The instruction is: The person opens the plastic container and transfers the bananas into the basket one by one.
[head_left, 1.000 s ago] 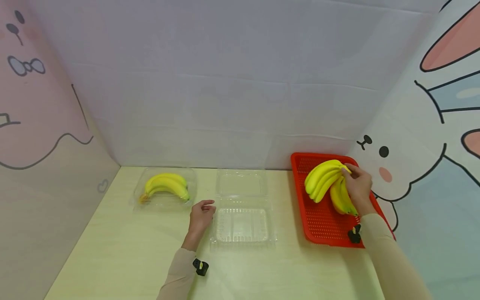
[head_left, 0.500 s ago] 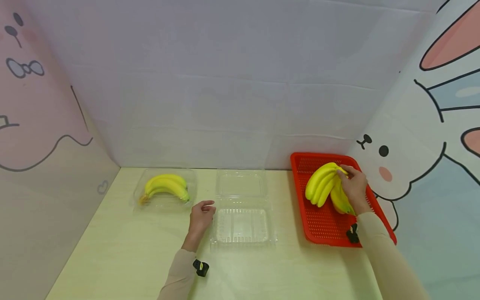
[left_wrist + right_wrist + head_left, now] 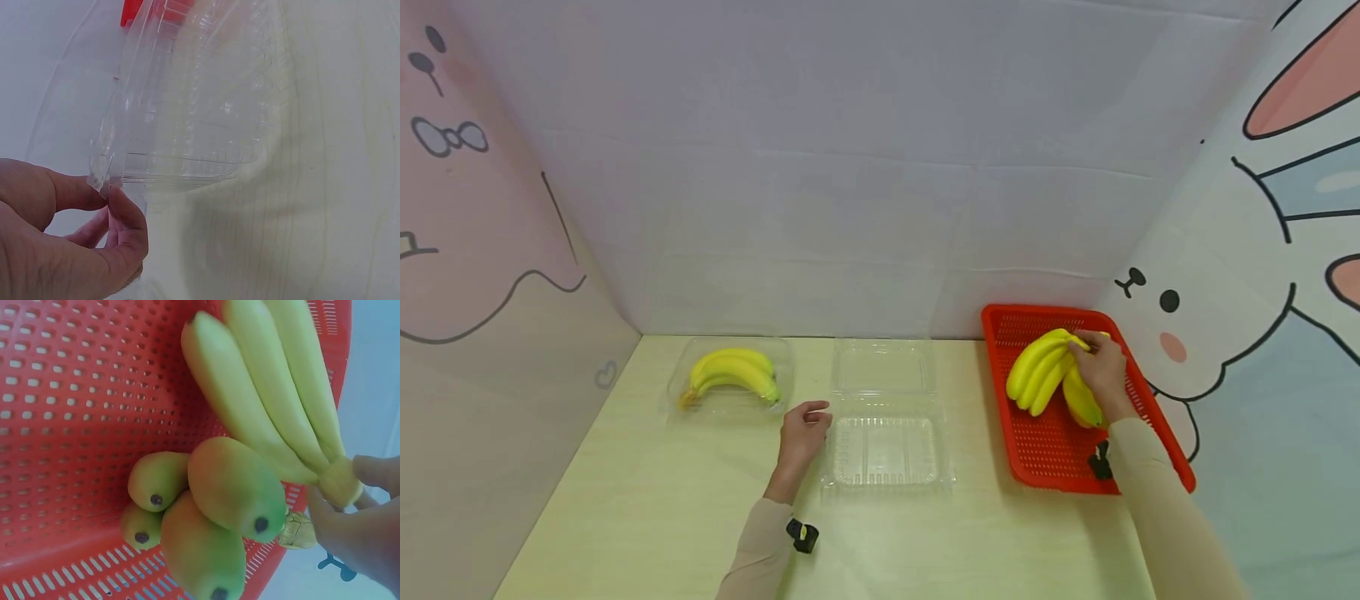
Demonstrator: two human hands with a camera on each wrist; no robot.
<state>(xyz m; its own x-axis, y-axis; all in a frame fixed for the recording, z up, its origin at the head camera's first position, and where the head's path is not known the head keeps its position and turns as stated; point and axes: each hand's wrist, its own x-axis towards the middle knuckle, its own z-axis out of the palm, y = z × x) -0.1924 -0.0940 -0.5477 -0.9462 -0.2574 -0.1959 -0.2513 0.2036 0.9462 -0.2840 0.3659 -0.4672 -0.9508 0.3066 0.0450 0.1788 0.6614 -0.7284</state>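
My right hand (image 3: 1105, 371) grips a bunch of bananas (image 3: 1039, 372) by its stem end, over the red basket. A second bunch of bananas (image 3: 212, 531) lies in the basket under that hand; its green tips face the right wrist camera. At the middle of the table, a clear plastic clamshell container (image 3: 886, 450) stands with its lid (image 3: 882, 368) folded back toward the wall. Thumb and a finger of my left hand (image 3: 802, 433) pinch the container's left rim (image 3: 112, 175), as the left wrist view shows.
At the back left, another clear container (image 3: 782, 350) has bananas (image 3: 733, 372) inside. The red basket (image 3: 1022, 480) is on the right, near the back and right walls. Printed cloth walls (image 3: 865, 208) border the pale wooden table (image 3: 647, 508).
The right hand has shifted slightly left with its bunch, and the bananas have come down a little and turned slightly. The left hand and the container have stayed in place.
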